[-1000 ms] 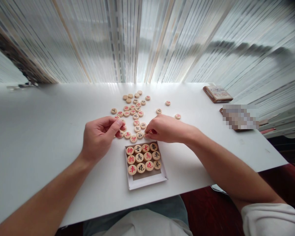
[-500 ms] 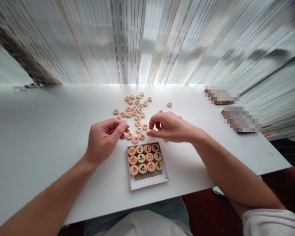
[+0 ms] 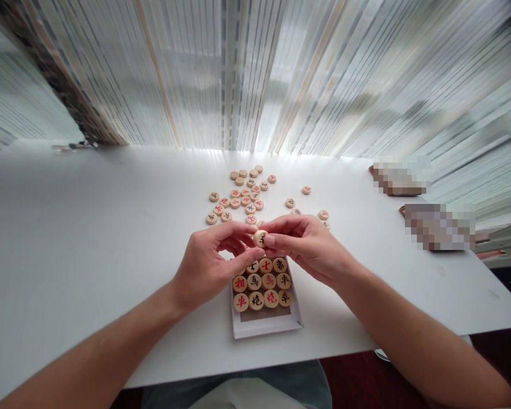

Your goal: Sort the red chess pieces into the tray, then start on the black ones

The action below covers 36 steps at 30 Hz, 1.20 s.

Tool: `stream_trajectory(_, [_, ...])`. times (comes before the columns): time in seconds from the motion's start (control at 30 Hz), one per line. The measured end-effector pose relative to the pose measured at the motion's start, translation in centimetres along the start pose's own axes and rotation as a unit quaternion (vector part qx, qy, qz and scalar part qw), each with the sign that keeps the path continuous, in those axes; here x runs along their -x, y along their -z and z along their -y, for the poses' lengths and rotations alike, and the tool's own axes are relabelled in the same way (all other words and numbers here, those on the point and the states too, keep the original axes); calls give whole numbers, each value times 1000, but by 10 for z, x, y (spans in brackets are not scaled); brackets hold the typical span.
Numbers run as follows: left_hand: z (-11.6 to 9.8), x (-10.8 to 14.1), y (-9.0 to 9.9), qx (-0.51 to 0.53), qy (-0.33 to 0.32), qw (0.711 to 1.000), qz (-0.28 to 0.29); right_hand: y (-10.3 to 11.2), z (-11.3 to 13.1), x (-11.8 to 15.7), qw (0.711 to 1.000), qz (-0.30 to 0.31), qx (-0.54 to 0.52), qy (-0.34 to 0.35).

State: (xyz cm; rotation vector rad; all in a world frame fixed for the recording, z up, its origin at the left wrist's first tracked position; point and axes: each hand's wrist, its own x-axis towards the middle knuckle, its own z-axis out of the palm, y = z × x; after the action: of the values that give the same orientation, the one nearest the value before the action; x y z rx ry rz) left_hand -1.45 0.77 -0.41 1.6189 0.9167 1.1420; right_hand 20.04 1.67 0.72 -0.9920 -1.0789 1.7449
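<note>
A round wooden piece with a black character [image 3: 260,238] is raised between my hands, above the far edge of a shallow white box [image 3: 267,326]. My right hand [image 3: 310,244] pinches it between thumb and fingers. My left hand [image 3: 215,255] is at its left side, fingertips and thumb curved round it and touching it. Rows of wooden pieces with red and black characters, such as a red one [image 3: 241,301], lie face up in the box. Bare brown bottom shows along the box's near side. My fingers hide part of its far row.
Several loose wooden pieces [image 3: 235,193] lie scattered on the white table [image 3: 89,244] beyond my hands, some blank side up. Two blurred brown-edged objects [image 3: 398,180] [image 3: 436,227] lie at the right. A striped curtain [image 3: 247,74] hangs behind the table.
My hands have come together above the box's far edge, and a black-character piece is now held between them. The view has shifted, so the table and box appear farther right and slightly lower.
</note>
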Motion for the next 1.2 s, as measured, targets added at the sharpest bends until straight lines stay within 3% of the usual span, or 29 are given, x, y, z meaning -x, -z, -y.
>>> stream_trajectory(0.27, [-9,4,-2,1,-7,1000,-11,-3,-5,8,999,14,-37,-9])
stream_trajectory(0.83, [-6,3,-2,16,17,999,-47,-6,-5,7,998,-14,-62,2])
stream_trajectory(1.2, [-4,5,-3,22,21,999,-28,-4,-7,8,999,-13,-38,3])
